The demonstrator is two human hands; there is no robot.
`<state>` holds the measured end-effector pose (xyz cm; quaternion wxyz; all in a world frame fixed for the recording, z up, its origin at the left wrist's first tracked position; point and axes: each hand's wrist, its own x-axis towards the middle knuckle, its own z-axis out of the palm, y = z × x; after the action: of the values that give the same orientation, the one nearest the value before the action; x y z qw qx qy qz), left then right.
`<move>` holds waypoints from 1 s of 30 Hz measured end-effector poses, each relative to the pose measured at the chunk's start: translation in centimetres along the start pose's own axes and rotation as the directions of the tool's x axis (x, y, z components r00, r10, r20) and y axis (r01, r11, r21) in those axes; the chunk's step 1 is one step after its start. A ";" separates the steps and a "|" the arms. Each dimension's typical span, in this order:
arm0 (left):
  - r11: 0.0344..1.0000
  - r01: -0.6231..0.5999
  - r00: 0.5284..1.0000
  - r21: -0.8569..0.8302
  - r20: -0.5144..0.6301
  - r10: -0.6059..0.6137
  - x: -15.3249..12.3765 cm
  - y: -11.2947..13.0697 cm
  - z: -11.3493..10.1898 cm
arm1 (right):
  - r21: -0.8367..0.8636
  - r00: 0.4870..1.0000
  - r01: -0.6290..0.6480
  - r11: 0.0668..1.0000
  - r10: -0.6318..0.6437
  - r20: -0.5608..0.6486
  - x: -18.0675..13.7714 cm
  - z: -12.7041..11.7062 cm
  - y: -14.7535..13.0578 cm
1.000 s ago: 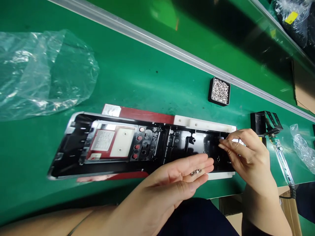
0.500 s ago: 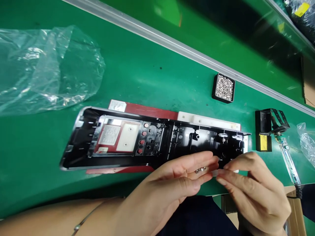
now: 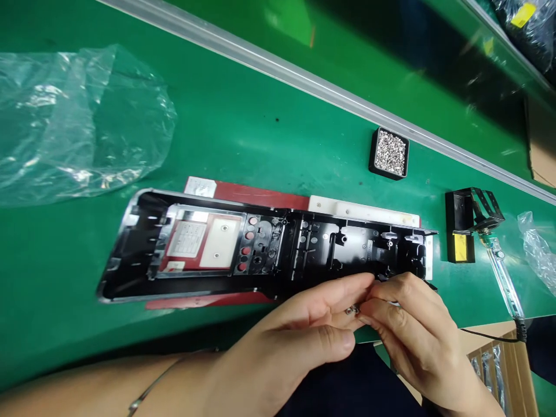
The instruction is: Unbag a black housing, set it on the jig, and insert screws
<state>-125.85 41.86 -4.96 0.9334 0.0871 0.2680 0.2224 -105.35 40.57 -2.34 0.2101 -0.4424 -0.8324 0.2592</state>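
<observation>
A long black plastic housing [image 3: 260, 249] lies inside-up on a red and white fixture [image 3: 256, 197] on the green table. My left hand [image 3: 295, 336] is held palm-up at the housing's near edge, fingers stretched, with a few small silver screws [image 3: 353, 310] lying on them. My right hand [image 3: 412, 330] has come against the left fingertips, its thumb and forefinger pinched together at those screws. Whether a screw is between them is hidden.
A small black tray of silver screws [image 3: 390, 153] stands beyond the housing. A black and yellow electric screwdriver [image 3: 473, 226] lies at the right with its cable. A crumpled clear plastic bag [image 3: 78, 121] lies at the far left. A metal rail [image 3: 304, 87] crosses the table.
My right hand left the housing's right end and came down to my left palm, pinching at the screws there. The left hand has barely moved.
</observation>
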 end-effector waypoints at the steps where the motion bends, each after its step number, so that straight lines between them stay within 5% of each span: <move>1: 1.000 0.004 1.000 0.024 -0.002 -0.004 0.0 -0.1 -0.1 | -0.005 1.000 0.006 1.000 -0.006 0.021 -0.2 0.0 -0.1; 8: 0.997 0.047 0.999 0.056 0.001 -0.048 -0.1 -0.2 -0.1 | 0.072 0.997 0.035 0.997 -0.039 0.063 -1.4 -0.6 -0.3; 14: 0.998 0.052 0.999 0.047 0.006 -0.052 0.5 -0.1 0.0 | -0.080 0.974 0.029 0.996 -0.046 -0.220 -0.5 -1.6 1.5; 18: 0.993 0.074 0.997 0.097 0.002 -0.074 0.5 -0.1 -0.1 | -0.183 0.990 -0.032 0.983 0.006 -0.143 -0.1 -2.0 3.0; 30: 0.992 0.098 0.995 0.083 -0.026 -0.096 0.2 0.2 0.1 | -0.205 0.997 0.049 0.978 -0.060 -0.048 0.1 -2.7 3.5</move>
<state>-125.72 42.12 -4.86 0.9355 0.1108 0.2914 0.1662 -101.64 43.01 -2.43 0.1929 -0.4455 -0.8604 0.1548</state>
